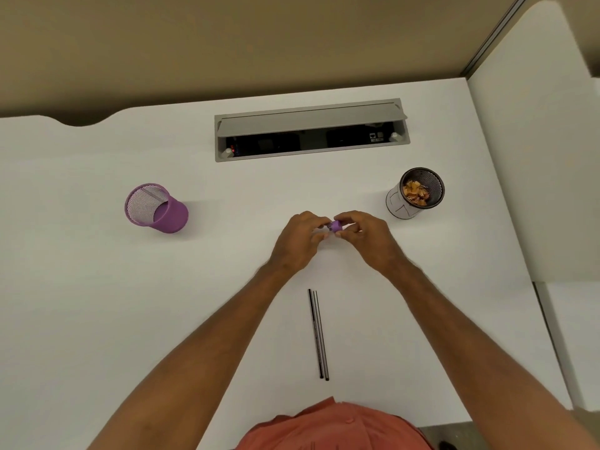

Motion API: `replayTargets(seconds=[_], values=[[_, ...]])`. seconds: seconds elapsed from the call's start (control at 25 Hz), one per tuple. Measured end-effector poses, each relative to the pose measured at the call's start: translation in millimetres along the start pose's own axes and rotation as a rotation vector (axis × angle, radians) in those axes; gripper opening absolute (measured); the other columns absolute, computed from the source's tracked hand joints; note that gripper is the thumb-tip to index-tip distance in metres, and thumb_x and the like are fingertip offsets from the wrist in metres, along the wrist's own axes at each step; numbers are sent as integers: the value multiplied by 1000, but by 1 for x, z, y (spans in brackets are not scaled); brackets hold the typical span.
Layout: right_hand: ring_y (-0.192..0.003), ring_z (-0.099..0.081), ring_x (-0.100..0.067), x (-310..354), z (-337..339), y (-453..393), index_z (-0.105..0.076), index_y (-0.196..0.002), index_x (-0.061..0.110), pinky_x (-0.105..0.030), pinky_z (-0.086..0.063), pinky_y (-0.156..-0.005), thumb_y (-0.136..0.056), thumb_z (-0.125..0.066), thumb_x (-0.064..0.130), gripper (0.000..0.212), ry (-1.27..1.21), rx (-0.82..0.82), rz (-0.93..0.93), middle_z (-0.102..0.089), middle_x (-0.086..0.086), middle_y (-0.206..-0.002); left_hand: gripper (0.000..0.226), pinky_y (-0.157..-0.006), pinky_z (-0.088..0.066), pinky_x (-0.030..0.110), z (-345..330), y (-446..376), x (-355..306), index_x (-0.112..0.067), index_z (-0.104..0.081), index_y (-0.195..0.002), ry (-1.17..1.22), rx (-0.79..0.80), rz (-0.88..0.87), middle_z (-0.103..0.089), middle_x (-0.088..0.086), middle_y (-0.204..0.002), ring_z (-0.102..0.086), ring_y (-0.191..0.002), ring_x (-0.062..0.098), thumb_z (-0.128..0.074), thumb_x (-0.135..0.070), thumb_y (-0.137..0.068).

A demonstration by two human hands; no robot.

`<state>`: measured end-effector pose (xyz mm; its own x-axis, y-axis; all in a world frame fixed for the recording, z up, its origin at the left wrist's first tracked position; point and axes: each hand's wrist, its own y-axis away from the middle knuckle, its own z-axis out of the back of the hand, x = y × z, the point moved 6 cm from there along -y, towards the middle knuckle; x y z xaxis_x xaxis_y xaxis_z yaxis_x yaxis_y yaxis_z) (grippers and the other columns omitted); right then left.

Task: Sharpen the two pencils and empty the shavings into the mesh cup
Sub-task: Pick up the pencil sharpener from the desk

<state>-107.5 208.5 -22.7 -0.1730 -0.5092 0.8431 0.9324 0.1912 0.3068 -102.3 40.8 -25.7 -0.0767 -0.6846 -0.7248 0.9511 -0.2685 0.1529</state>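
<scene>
The two pencils (318, 334) lie side by side on the white desk (97, 287), touching or almost touching. They are long, thin and dark. Their long way runs from near the person's body out toward the far side of the desk, leaning just a little to the left at the far end. I cannot tell which ends are sharp. No hand is on them.

Farther out, both hands meet over a small purple sharpener (335, 226). The left hand (300, 241) pinches it from the left with curled fingers, and the right hand (363, 237) pinches it from the right — both hold it tight, a bit above the desk.

On the right stands a dark mesh cup (417, 193), upright, with a pale band round its lower part. Orange and tan shavings (415, 191) sit inside it. On the left is a purple mesh cup (156, 207), well apart from the hands.

At the back of the desk is a gray cable box (310, 129) with its lid up — dark inside. Behind the desk is a tan wall (227, 43). At the bottom edge shows the person's orange-red shirt (334, 427).
</scene>
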Motion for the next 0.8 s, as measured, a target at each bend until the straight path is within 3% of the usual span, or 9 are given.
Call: replayTargets(seconds=[0.4, 0.8], values=[[-98, -68, 6, 20, -28, 90, -72, -122, 21, -5, -48, -85, -89, -77, 15, 34, 8, 19, 44, -73, 11, -110, 29, -84, -49, 18, 3, 105, -11, -18, -72, -119, 203, -110, 38, -69, -5, -105, -61, -94, 7, -73, -16, -90], [-101, -65, 11, 21, -44, 138, -75, -120, 21, -4, -46, -88, -95, -69, 13, 27, -1, 38, 57, -71, 21, -104, 26, -89, -52, 34, 2, 160, -12, -25, -75, -114, 215, -116, 53, -75, -8, -104, -64, -95, 10, -75, -21, -88]])
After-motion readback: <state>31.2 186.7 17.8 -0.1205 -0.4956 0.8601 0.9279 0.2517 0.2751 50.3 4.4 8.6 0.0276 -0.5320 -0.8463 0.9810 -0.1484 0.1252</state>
